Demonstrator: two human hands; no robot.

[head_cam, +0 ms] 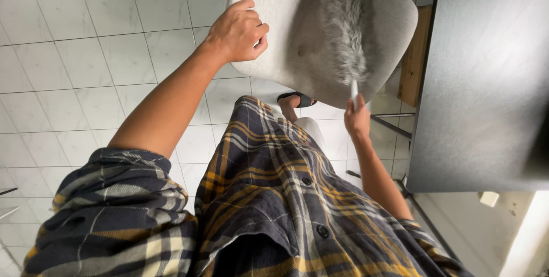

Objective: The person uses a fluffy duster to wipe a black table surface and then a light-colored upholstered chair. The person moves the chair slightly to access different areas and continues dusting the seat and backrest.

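I look straight down over my plaid shirt. My left hand (pixel 239 31) grips the back edge of a light grey upholstered chair (pixel 280 37). My right hand (pixel 357 118) is shut on the white handle of a fluffy grey duster (pixel 343 25), whose head lies across the chair's seat.
A dark grey table top (pixel 486 77) fills the right side, close to the chair. White tiled floor (pixel 86 54) spreads to the left. My foot in a black sandal (pixel 294 101) shows below the chair. A wooden piece (pixel 413 60) sits between chair and table.
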